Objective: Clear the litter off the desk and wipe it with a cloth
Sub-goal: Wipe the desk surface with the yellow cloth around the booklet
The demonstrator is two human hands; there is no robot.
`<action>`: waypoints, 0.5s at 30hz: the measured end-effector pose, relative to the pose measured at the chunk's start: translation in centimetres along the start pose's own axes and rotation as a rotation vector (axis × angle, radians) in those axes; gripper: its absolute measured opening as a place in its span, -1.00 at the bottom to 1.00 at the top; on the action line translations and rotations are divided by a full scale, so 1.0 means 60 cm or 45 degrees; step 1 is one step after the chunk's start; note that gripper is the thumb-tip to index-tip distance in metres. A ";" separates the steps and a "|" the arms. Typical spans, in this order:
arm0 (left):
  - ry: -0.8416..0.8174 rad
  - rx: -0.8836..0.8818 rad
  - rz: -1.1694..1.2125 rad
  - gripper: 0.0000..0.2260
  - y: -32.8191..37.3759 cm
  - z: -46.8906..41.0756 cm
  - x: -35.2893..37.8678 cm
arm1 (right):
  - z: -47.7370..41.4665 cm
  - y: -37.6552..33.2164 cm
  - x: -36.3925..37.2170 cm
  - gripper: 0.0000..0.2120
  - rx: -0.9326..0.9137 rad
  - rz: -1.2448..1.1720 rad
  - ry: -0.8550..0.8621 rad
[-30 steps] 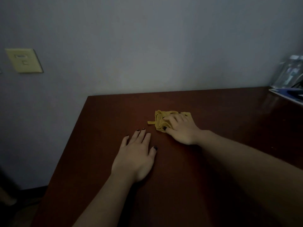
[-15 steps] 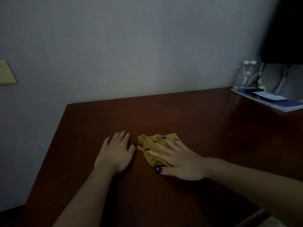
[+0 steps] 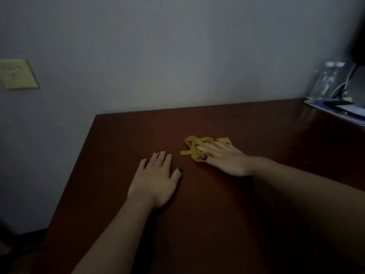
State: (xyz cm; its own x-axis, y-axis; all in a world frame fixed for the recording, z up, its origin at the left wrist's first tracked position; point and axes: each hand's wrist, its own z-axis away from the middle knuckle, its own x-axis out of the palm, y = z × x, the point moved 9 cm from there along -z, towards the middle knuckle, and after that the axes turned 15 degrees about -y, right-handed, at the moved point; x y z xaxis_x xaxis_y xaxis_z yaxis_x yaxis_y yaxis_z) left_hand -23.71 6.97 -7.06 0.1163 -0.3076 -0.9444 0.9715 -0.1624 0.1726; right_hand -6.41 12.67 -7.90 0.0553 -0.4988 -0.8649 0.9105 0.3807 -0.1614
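Pressing down with straight fingers, the right grip [image 3: 227, 159] pins the crumpled yellow cloth [image 3: 193, 145] to the dark tabletop [image 3: 256, 125]; the cloth bunches under and just beyond its fingertips. The left grip [image 3: 156, 180] lies flat, fingers spread and holding nothing, near the right grip's left, apart from the cloth.

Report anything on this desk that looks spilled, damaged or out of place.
Nothing stands out. The desk shows no spill or damage. The yellow cloth lies bunched under the right hand, one strip trailing toward the left hand, which rests flat. The far right corner is too blurred to judge.
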 end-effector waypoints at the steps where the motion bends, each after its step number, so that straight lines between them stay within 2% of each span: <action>1: 0.005 0.007 0.005 -0.44 0.000 -0.001 -0.001 | -0.014 0.012 -0.010 -0.45 0.027 -0.014 0.014; 8: 0.079 0.047 0.086 -0.48 -0.004 -0.004 -0.010 | -0.072 0.051 -0.056 -0.48 0.213 -0.075 0.085; 15: 0.083 0.067 0.155 -0.53 0.002 0.007 -0.014 | -0.009 0.010 -0.008 -0.47 0.059 0.001 0.058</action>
State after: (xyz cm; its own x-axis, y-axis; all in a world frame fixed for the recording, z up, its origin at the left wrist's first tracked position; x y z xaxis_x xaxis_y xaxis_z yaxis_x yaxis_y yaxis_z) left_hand -23.79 6.84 -6.16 0.2474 -0.2666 -0.9315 0.9375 -0.1770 0.2996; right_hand -6.14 13.56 -7.82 0.0379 -0.4623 -0.8859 0.9285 0.3441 -0.1399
